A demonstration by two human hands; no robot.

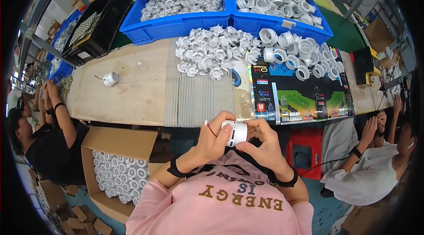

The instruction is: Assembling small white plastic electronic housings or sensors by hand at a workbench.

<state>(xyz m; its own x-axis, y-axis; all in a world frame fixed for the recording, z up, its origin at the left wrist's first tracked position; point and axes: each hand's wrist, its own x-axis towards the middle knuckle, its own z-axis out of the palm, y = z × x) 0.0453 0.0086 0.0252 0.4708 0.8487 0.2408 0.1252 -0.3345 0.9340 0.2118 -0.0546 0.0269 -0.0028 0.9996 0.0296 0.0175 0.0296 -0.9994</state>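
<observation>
Both my hands hold one small white plastic cylinder (235, 132) close to my chest, just below the table's near edge. My left hand (215, 135) wraps its left end, fingers curled over the top. My right hand (262, 140) grips its right end with thumb and fingertips. On the table beyond lie a heap of white toothed plastic pieces (207, 52) and a heap of white plastic rings (298, 52).
Two blue crates (176, 24) of white parts stand at the table's far side, a black tray (99, 23) at far left. A lone white part (110, 78) lies on the tabletop. A cardboard box (119, 171) of finished cylinders sits lower left. Seated people flank me.
</observation>
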